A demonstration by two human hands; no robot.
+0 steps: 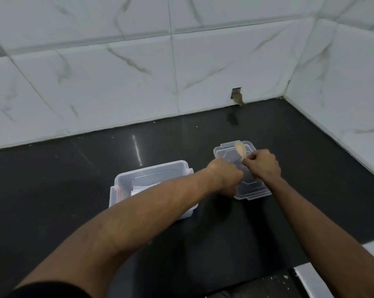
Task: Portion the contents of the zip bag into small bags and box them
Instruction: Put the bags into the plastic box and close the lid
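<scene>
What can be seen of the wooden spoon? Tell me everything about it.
The wooden spoon is small and pale tan, apparently plain light wood. Its rounded bowl points up and away from the person. The right hand pinches its handle, which is mostly hidden by the fingers. It is held over the clear plastic lid lying on the dark counter. Whether it touches the lid, or holds anything in its bowl, cannot be told.

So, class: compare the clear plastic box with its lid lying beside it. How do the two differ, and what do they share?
The box is deep with tall walls; the lid is flat and shallow. The box holds something white inside; the lid has a wooden spoon over it, held by the right hand. The box lies left, the lid right. Both are clear plastic, resting on the dark counter.
</scene>
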